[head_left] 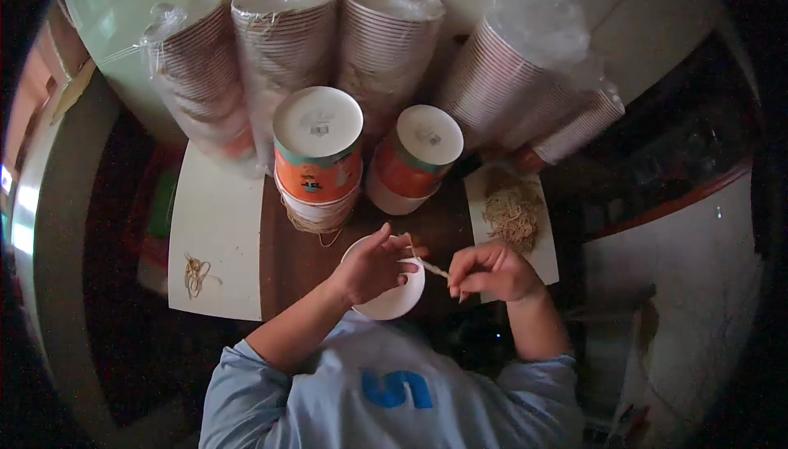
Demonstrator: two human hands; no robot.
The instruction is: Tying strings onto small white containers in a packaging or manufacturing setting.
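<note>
Above the brown surface (283, 264), the right hand (497, 272) pinches twine (435, 268) that could slip from the loosely spread left hand (369, 268) if tugged unevenly.

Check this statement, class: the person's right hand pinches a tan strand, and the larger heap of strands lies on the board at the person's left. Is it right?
Only the side is wrong: the head view shows the larger heap of strands at the person's right. The right hand does pinch a tan strand.
</note>
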